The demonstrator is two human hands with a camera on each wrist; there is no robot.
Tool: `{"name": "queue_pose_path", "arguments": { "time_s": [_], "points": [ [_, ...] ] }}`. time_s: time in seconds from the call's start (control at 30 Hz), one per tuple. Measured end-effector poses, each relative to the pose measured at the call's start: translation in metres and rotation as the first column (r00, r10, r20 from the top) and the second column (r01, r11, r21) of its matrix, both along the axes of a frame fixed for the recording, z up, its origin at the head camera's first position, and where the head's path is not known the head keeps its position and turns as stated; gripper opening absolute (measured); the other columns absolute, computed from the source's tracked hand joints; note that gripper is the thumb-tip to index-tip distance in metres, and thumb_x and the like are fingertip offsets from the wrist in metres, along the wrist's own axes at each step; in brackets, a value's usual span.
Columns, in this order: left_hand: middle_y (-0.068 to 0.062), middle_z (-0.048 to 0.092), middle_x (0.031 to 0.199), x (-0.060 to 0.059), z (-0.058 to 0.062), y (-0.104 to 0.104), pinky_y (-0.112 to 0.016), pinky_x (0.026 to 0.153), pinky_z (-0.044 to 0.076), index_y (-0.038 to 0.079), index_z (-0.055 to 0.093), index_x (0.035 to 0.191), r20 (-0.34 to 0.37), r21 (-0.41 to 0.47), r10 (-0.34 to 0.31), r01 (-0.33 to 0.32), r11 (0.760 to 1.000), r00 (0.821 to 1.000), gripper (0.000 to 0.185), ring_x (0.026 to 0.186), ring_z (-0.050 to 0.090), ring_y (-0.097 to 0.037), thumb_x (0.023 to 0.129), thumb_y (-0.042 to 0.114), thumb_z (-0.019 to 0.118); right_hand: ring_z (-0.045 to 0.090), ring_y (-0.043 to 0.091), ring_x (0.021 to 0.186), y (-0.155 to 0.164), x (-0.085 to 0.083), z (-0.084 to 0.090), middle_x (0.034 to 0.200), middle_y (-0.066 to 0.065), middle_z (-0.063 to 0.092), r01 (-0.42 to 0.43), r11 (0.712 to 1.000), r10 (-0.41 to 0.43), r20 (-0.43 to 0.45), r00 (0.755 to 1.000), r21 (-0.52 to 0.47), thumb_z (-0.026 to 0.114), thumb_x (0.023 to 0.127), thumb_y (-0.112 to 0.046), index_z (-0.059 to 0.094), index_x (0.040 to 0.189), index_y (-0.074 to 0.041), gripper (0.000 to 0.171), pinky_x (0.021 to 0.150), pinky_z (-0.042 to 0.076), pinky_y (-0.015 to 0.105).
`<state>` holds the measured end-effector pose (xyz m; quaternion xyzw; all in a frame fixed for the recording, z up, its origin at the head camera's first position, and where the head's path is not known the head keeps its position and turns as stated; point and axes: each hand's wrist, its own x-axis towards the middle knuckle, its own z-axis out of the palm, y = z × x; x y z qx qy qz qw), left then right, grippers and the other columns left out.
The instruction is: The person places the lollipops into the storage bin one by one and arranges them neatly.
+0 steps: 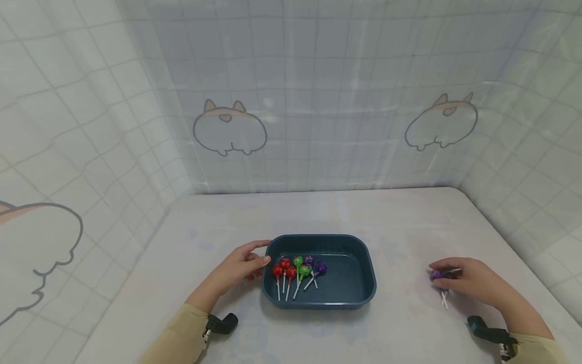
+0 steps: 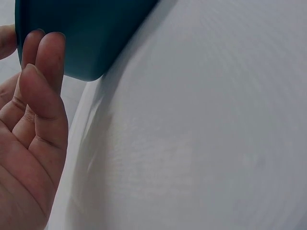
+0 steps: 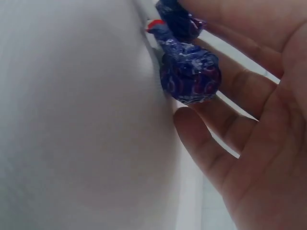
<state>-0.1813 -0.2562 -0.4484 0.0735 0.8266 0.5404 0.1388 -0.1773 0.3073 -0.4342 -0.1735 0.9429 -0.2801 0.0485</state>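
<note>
A: Reading any label on the purple lollipops (image 3: 189, 76)?

B: None legible; the right-wrist view shows only glossy violet foil with reddish marks, two wrapped heads together. The right hand (image 1: 473, 282) curls its fingers round them, low over the bench (image 1: 400, 217), well right of the teal tray (image 1: 350, 298).

A: And the left hand (image 1: 236, 273)?

B: Fingers fairly straight, touching the tray's left end, gripping nothing. Only the head view shows the tray's red, green and purple lollipops (image 1: 295, 270).
</note>
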Motion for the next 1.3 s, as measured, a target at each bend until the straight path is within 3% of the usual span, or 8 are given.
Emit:
{"name": "queue_pose_path", "arguments": {
  "time_s": [0.27,0.4,0.7,0.8,0.97,1.3],
  "points": [
    [-0.009,0.067,0.078,0.0,0.003,0.0,-0.038,0.058,0.049,0.021,0.048,0.146,-0.006,0.022,0.0,0.0,1.0,1.0,0.058,0.073,0.061,-0.029,0.094,0.037,0.068,0.066,0.015,0.092,-0.003,-0.006,0.003,0.109,0.003,0.071,0.039,0.999,-0.039,0.03,0.999,0.002,0.078,0.084,-0.042,0.074,0.113,-0.014,0.04,0.071,0.052,0.025],
    [-0.009,0.066,0.078,0.0,0.002,0.0,-0.037,0.058,0.048,0.021,0.048,0.146,-0.004,0.027,0.004,-0.004,1.0,1.0,0.057,0.073,0.061,-0.03,0.095,0.036,0.068,0.067,0.021,0.096,-0.006,-0.008,0.005,0.11,0.003,0.071,0.064,0.996,-0.062,0.024,0.998,-0.061,0.077,0.086,-0.041,0.072,0.118,-0.012,0.043,0.072,0.053,0.026],
    [-0.009,0.066,0.077,0.004,0.001,0.002,-0.037,0.058,0.048,0.016,0.047,0.146,-0.007,0.02,0.013,-0.013,1.0,1.0,0.054,0.073,0.06,-0.031,0.097,0.031,0.065,0.065,0.003,0.092,-0.013,-0.009,0.009,0.107,0.002,0.072,0.126,0.975,-0.13,-0.01,0.991,-0.182,0.072,0.091,-0.037,0.068,0.124,-0.007,0.045,0.072,0.052,0.022],
    [-0.008,0.066,0.078,0.003,-0.004,0.0,-0.038,0.058,0.048,0.018,0.047,0.147,-0.004,0.046,0.004,-0.004,0.999,1.0,0.056,0.073,0.061,-0.03,0.096,0.034,0.066,0.066,0.002,0.092,-0.015,-0.009,0.009,0.108,0.003,0.073,0.156,0.968,-0.156,0.019,0.988,-0.194,0.072,0.091,-0.039,0.068,0.124,-0.007,0.047,0.073,0.051,0.02],
    [-0.009,0.066,0.078,0.004,-0.003,0.0,-0.037,0.057,0.048,0.018,0.048,0.146,0.007,0.064,-0.007,0.007,0.998,1.0,0.057,0.073,0.061,-0.029,0.095,0.035,0.067,0.066,0.002,0.094,-0.021,-0.006,0.008,0.11,0.003,0.072,0.176,0.961,-0.168,0.056,0.984,-0.215,0.072,0.09,-0.042,0.068,0.125,-0.008,0.048,0.074,0.051,0.02],
    [-0.011,0.066,0.077,0.001,0.0,0.0,-0.036,0.058,0.049,0.022,0.051,0.143,0.013,0.031,-0.013,0.013,0.999,1.0,0.054,0.07,0.061,-0.026,0.094,0.038,0.068,0.068,0.006,0.094,-0.042,-0.009,0.021,0.107,-0.002,0.072,0.128,0.971,-0.129,0.01,0.992,-0.201,0.073,0.089,-0.042,0.069,0.121,-0.016,0.042,0.076,0.051,0.022]
  ]
}}
